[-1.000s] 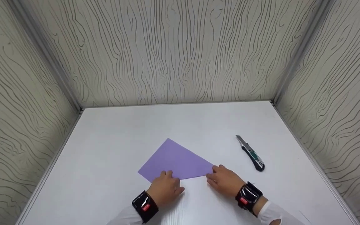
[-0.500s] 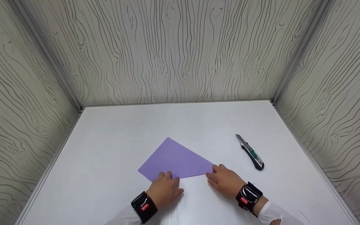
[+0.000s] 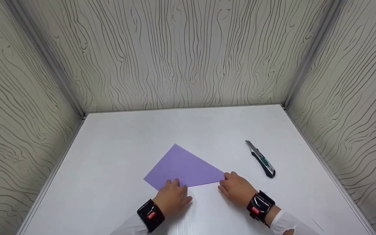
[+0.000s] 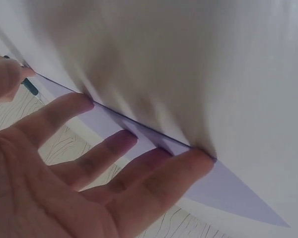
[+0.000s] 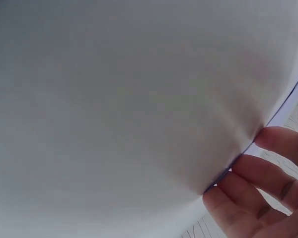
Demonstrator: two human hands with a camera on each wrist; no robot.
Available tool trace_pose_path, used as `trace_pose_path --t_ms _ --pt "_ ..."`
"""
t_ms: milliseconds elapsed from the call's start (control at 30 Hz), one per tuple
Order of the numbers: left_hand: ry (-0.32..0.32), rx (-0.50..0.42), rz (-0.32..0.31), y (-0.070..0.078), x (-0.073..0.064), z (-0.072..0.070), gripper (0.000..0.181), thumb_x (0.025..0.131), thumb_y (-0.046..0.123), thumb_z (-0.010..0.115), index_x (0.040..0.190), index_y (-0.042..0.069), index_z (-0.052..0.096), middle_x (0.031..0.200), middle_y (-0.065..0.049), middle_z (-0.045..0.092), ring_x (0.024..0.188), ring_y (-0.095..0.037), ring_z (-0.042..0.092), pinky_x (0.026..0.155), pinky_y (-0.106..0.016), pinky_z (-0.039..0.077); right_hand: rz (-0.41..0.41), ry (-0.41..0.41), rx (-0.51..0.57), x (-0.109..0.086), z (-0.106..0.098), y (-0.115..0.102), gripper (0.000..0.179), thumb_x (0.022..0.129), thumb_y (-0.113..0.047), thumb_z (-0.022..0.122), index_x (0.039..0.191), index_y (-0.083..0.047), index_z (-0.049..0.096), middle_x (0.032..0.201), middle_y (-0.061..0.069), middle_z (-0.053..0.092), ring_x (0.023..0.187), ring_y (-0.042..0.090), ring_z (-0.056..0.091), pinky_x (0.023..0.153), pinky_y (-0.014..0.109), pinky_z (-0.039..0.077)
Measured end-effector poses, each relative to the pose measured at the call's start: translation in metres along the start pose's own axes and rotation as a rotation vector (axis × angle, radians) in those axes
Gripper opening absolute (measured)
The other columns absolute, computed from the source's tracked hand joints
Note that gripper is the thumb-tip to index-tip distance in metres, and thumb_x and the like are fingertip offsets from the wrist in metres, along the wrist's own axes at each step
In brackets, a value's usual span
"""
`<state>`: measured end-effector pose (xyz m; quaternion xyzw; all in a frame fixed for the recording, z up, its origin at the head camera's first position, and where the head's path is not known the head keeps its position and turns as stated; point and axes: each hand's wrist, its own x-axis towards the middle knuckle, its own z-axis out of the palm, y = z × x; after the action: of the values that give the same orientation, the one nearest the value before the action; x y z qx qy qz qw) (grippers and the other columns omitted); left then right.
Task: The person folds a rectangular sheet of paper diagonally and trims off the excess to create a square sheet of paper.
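A sheet of purple paper lies flat on the white table, with a straight folded edge toward me. My left hand rests on its near edge, and the left wrist view shows the spread fingers pressing along the fold. At the sheet's right tip my right hand touches the paper. In the right wrist view its fingertips line up along the thin paper edge, which they partly hide. Part of the near left side of the sheet is hidden under my left hand.
A utility knife with a black and green handle lies to the right of the paper, its blade out and pointing away to the upper left. Wood-grain patterned walls enclose the white table at the back and both sides.
My right hand has slid slightly to the right along the folded edge, toward the paper's tip. The left hand and the paper stay nearly in place.
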<state>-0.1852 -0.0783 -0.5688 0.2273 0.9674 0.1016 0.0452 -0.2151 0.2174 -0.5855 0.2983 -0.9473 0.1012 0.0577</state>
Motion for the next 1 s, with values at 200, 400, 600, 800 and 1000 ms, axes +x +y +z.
trace_pose_path --t_ms 200,400,600,800,1000 --pt "-0.038 -0.005 -0.061 0.003 0.004 0.001 0.061 0.103 0.058 0.065 0.136 0.008 0.067 0.137 -0.020 0.061 0.118 -0.040 0.059 0.083 -0.070 0.060 0.012 0.016 -0.020 -0.001 -0.001 -0.005 0.021 0.103 -0.023 0.070 0.094 -0.006 0.078 0.086 0.004 0.060 0.075 0.017 0.047 0.063 0.031 0.045" --pt "-0.060 -0.078 -0.140 0.003 0.017 0.003 0.075 0.106 0.063 0.056 0.161 0.012 0.050 0.166 -0.025 0.044 0.146 -0.061 0.044 0.100 -0.088 0.045 0.020 0.002 -0.043 -0.004 -0.002 -0.014 0.025 0.103 -0.026 0.071 0.088 -0.005 0.074 0.082 0.003 0.057 0.071 0.017 0.046 0.059 0.031 0.042" --pt "-0.054 -0.050 -0.185 0.004 0.035 0.006 0.076 0.106 0.064 0.054 0.164 0.016 0.048 0.169 -0.024 0.042 0.149 -0.064 0.040 0.101 -0.089 0.043 0.034 -0.019 -0.071 -0.009 -0.001 -0.026 0.027 0.102 -0.027 0.072 0.088 -0.004 0.075 0.082 0.003 0.057 0.070 0.018 0.046 0.057 0.033 0.042" --pt "-0.021 0.003 -0.126 -0.002 0.048 0.007 0.073 0.107 0.061 0.055 0.163 0.015 0.050 0.168 -0.022 0.046 0.154 -0.056 0.040 0.105 -0.089 0.040 -0.039 0.021 -0.154 -0.018 -0.001 -0.042 0.028 0.096 -0.023 0.078 0.077 -0.004 0.073 0.074 0.001 0.057 0.059 0.017 0.052 0.053 0.034 0.048" --pt "0.014 0.112 -0.068 -0.007 0.056 0.011 0.070 0.106 0.061 0.056 0.161 0.018 0.054 0.166 -0.020 0.049 0.155 -0.053 0.042 0.113 -0.081 0.041 -0.080 -0.033 -0.151 -0.022 -0.002 -0.058 0.031 0.097 -0.026 0.078 0.075 -0.005 0.075 0.072 0.000 0.058 0.058 0.016 0.053 0.053 0.033 0.049"
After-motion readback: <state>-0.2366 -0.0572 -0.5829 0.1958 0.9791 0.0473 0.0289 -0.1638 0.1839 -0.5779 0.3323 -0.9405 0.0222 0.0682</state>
